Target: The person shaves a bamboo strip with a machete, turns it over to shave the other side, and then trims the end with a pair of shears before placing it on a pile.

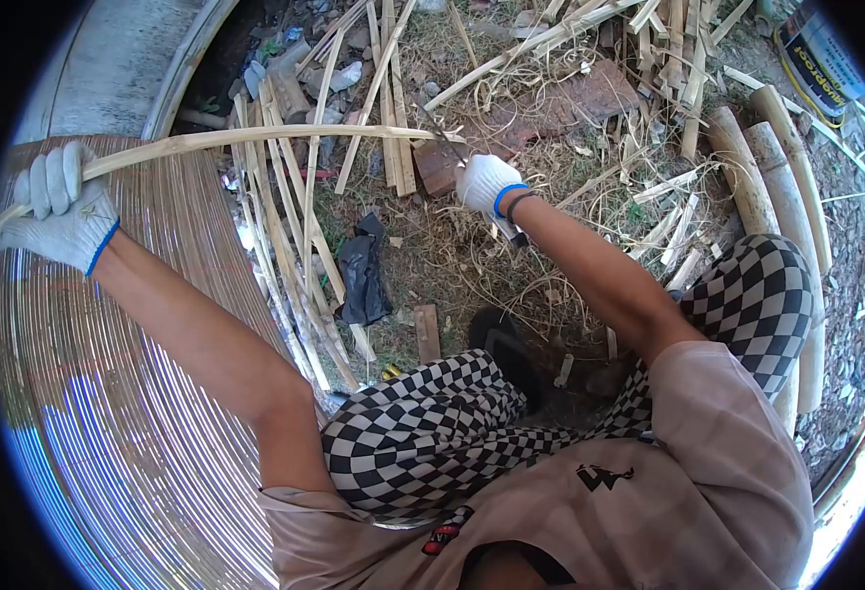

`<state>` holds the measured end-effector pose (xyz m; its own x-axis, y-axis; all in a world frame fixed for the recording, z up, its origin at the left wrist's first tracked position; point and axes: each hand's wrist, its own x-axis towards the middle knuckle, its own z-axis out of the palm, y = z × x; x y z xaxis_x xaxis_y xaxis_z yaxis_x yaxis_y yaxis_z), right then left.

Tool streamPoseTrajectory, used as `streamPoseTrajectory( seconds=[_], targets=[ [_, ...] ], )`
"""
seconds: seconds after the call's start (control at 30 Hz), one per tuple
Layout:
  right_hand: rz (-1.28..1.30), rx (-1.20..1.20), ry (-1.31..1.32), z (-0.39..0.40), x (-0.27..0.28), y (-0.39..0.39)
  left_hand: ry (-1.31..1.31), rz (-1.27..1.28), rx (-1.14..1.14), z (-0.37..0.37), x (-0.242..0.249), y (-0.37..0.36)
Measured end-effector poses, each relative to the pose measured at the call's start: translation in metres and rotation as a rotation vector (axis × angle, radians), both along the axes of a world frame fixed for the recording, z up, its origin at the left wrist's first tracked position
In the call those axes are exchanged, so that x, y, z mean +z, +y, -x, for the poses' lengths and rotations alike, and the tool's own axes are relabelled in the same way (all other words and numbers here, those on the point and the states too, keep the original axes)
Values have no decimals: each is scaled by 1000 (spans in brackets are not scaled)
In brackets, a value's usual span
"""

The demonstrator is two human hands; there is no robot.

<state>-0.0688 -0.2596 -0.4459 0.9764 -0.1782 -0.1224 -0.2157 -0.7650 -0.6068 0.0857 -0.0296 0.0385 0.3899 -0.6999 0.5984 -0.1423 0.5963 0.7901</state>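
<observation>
A long, pale bamboo strip (256, 134) bows across the upper left of the view. Wrapped round its left end is my left hand (59, 202), in a white glove with a blue cuff. My right hand (489, 185), gloved the same way, is closed on the handle of a knife (442, 133). The knife's dark blade points up and left and crosses the strip near its right end. Part of the handle shows below my right hand. Beneath that end of the strip lies a reddish-brown board (550, 113).
Split bamboo strips (285, 197) lie left of centre beside a black plastic bag (364, 273). A slatted bamboo mat (147, 374) spreads at the left. Thick bamboo poles (775, 172) and a labelled bucket (821, 64) are at the right. Thin shavings litter the ground.
</observation>
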Motion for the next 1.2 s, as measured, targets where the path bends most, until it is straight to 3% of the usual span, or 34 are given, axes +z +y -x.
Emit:
streamPoseTrajectory(
  seconds=[0.03,0.1,0.17,0.2,0.23,0.3,0.33,0.37,0.4,0.5,0.67,0.77,0.93,1.07,1.1,1.17,1.2],
  targets=[
    [-109,-178,-27,-1,4,10,14,-5,-10,-2,3,-1],
    [-163,-199,-211,9,9,16,34,1,8,-4,4,2],
    [-124,-291,-94,17,-27,11,61,11,3,-2,0,-4],
    [23,-87,60,4,-101,-2,86,7,-23,-4,-1,-4],
    [25,107,148,13,-99,-17,126,15,19,-4,-2,-7],
    [-542,-258,412,33,-69,-22,151,20,-20,-1,-5,-18],
    [-327,-160,253,30,-84,-15,143,12,-93,3,-10,-23],
    [-109,-59,94,30,-83,-9,106,23,47,8,-12,-31],
    [-29,45,102,34,-83,-11,72,35,190,13,-12,-41],
    [-420,-235,168,30,-92,-12,13,121,465,29,-20,-59],
    [-443,-382,-8,28,-10,-7,-5,229,706,65,-24,-80],
    [-345,-285,-337,29,53,4,-63,256,810,64,-25,-78],
    [-221,-210,-624,32,147,28,-107,321,903,52,-29,-76],
    [-62,-246,-614,19,148,34,-149,368,911,54,-31,-80],
    [-115,-252,-448,13,135,30,-164,373,907,58,-33,-82],
    [-293,-279,-388,-5,80,17,-203,330,1085,61,-36,-83],
    [-283,-307,-372,-2,82,21,-209,328,1119,60,-34,-84]
  ],
)
